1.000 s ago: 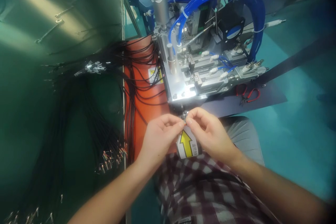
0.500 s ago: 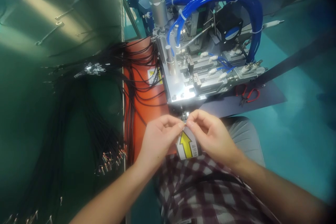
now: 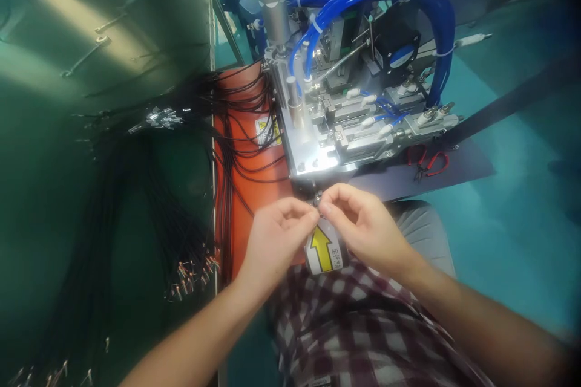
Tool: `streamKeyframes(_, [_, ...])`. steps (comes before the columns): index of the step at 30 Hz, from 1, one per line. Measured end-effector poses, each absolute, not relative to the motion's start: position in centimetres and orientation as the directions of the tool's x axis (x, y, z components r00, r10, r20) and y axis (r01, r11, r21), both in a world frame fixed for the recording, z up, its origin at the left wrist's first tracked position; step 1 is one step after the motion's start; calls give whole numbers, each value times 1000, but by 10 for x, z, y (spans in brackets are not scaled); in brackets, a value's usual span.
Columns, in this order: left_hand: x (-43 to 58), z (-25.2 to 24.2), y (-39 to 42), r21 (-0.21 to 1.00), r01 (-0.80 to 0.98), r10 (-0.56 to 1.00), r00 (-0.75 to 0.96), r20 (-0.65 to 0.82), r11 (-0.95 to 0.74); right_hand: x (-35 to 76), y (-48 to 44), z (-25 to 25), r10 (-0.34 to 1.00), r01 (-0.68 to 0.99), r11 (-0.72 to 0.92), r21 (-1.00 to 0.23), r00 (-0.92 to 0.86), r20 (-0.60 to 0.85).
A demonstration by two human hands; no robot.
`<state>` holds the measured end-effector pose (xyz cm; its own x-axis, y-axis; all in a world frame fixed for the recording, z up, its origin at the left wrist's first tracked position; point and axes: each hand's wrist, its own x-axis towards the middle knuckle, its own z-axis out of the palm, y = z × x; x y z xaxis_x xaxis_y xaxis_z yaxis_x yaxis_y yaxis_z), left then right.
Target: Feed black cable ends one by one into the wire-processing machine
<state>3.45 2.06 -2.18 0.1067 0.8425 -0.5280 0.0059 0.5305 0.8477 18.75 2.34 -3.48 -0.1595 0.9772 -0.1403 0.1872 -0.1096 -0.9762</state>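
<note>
Left hand (image 3: 278, 233) and right hand (image 3: 365, 227) face each other, wrists angled inward, each thumb pressed to forefinger; any pinched item is indiscernible. Yellow-arrow label (image 3: 322, 251) sits just below the fingertips, at the orange base's (image 3: 264, 195) near edge.

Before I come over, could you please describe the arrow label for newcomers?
From the metal machine, look down the picture to the left hand and right hand. Below them is a white label; a large yellow arrow distinguishes it from the warning label.
</note>
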Motion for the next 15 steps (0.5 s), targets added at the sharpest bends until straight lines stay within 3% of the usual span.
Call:
streamKeyframes(6, [37, -20, 23, 856, -17, 854, 87, -513, 516, 195, 27, -32, 926, 27, -323, -946, -198, -322])
streamKeyframes(15, [43, -18, 29, 864, 102, 862, 75, -502, 494, 204, 28, -29, 928, -56, -347, -936, -166, -334])
